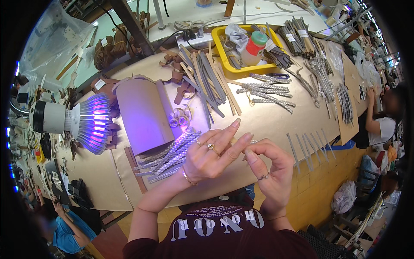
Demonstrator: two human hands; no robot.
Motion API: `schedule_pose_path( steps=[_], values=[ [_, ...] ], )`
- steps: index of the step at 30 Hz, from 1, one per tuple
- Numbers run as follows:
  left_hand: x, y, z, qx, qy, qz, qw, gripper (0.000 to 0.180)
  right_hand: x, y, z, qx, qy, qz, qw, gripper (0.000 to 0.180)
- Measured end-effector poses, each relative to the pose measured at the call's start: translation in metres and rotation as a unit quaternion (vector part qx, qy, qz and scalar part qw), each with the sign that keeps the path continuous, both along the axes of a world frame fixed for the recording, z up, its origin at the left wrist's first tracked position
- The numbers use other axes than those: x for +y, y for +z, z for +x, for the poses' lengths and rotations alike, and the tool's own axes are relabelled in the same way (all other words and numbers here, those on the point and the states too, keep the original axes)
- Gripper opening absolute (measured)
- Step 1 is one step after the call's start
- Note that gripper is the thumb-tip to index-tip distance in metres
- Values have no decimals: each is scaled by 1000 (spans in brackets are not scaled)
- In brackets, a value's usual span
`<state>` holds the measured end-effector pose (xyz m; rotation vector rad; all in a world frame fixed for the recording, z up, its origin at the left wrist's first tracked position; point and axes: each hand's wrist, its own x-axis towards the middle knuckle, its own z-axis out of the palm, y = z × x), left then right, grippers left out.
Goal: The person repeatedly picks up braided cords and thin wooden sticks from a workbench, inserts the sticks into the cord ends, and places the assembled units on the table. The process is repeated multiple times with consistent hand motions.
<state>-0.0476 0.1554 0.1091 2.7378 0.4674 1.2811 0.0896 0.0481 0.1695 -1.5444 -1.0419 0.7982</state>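
Note:
My left hand (211,153), with rings and a bracelet, is above the table's front part, its visible fingers stretched out and apart. The thumb is hidden behind them. Close against its fingertips, my right hand (272,166) is closed in a pinch. A small pale bit shows at the pinching fingertips, too small to name. Beside my left wrist lies a bundle of silver-grey braided straps (174,157). Several thin grey strips (310,151) are spaced along the table edge, right of my right hand.
A curved brown form (144,114) and a lit lamp (92,123) stand at the left. Grey and tan strips (211,82) lie at the middle back. Behind them, a yellow tray (224,64) holds a red bottle with a green lid (254,46). More braided straps (271,93) lie right.

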Motion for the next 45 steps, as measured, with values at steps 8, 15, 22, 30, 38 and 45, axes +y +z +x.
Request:
schedule_pose_path(
  steps=[8,15,22,30,38,45],
  values=[
    [1,-1,-1,14,-1,22,1000,36,1,-3,-1,6,-8,-7,1000,4],
    [1,2,2,25,-2,1,1000,35,3,-9,0,-35,-15,5,999,2],
    [-13,21,-1,-88,14,-223,971,35,7,-11,6,-161,-32,70,984,6],
    [-18,25,1,-135,-42,-346,927,16,11,-10,5,-262,8,118,958,9],
    [-15,27,-10,-158,-108,-615,765,13,3,-13,11,-169,45,108,979,10],
    [-12,28,-16,-149,-148,-702,680,13,6,-28,16,-203,-15,184,962,35]
  ],
)
